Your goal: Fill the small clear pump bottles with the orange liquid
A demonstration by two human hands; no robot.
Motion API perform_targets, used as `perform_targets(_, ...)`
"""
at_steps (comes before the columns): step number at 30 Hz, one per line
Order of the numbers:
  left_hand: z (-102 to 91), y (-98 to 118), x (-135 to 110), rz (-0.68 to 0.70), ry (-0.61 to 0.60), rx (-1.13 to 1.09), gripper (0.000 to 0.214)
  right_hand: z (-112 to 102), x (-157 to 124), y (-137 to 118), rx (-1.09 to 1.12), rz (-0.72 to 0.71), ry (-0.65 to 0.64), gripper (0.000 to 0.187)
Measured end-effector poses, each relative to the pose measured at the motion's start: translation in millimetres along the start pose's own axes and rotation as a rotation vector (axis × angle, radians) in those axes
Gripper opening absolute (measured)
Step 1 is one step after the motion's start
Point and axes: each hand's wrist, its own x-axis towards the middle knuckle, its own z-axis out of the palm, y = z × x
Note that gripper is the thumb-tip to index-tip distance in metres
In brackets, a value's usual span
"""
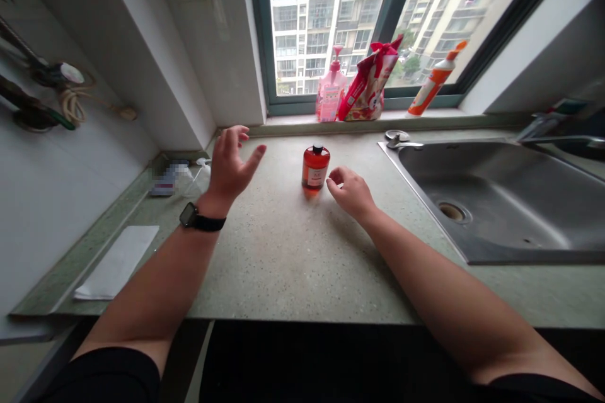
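Observation:
A red-orange plastic bottle with a black cap stands upright on the speckled stone countertop. To its right, my right hand hovers very close, fingers loosely curled, and holds nothing. My left hand is raised left of the bottle with fingers spread apart, also empty. A black watch sits on my left wrist. Neither hand visibly touches the bottle.
A steel sink with a faucet lies to the right. A pink pump bottle, a red-and-white bag and an orange squeeze bottle stand on the windowsill. A folded white cloth and a small blurred packet lie at the left.

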Motion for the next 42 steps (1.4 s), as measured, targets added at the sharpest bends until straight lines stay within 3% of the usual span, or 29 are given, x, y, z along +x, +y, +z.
perform_targets(3, -36.0, -39.8, -8.9, -0.104, 0.149, 0.000, 0.036, -0.4, -2.8, -2.3, -0.040, -0.015, -0.054, 0.015)
perform_targets(6, -52.0, -76.6, -23.4, -0.250, 0.284, -0.011, 0.027, 1.6, -7.5, -5.0, -0.062, -0.041, -0.124, 0.019)
perform_targets(10, -54.0, -105.8, -38.9, -0.315, 0.210, 0.037, 0.020, 3.9, -13.7, -8.9, -0.071, -0.075, -0.198, 0.026)
perform_targets(14, -54.4, -115.1, -42.6, -0.327, 0.167, 0.121, 0.017, 3.6, -17.1, -12.9, -0.086, -0.117, -0.279, 0.027)
perform_targets(25, -44.5, -112.7, -49.8, -0.406, -0.009, 0.205, 0.038, -0.1, -18.2, -20.5, -0.079, -0.149, -0.357, 0.028)
perform_targets(31, -42.1, -106.0, -49.7, -0.386, 0.027, 0.167, 0.039, -2.4, -19.1, -25.5, -0.060, -0.216, -0.360, 0.027)
perform_targets(38, -38.5, -70.0, -48.6, -0.332, 0.069, -0.060, 0.047, -2.2, -22.9, -34.1, -0.052, -0.303, -0.401, 0.028)
perform_targets(42, -28.6, -45.0, -53.1, -0.310, 0.025, -0.246, 0.049, -2.1, -25.6, -40.4, 0.004, -0.327, -0.374, 0.027)
